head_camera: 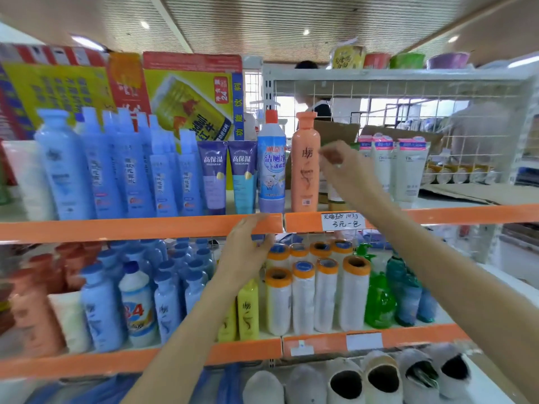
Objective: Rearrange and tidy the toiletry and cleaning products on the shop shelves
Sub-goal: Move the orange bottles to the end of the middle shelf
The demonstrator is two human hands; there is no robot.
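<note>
Grip of right hand (339,161) — blurred, perhaps empty — beside smooth orange bottle (305,164).

- Upper shelf (140,228), orange front edge: row of tall blue bottles (96,167) at left, then 2 purple tubes (227,176) side by side.
- Right of tubes: white/blue cleaner bottle (271,167) w/ orange cap, upright; just beside it an orange bottle (305,164), upright.
- Further right, same shelf: white tubes (408,167) w/ pink caps; flat cardboard (478,193) at far right.
- Handwritten price tag (342,220) on the edge strip.
- Middle shelf (320,344): blue bottles (99,310) and a white "84" bottle (137,307) at left, yellow bottles (248,310), white rolls (303,298) w/ orange ends, green bottles (379,301) at right.
- Bottom shelf: row of shoes (379,380).
</note>
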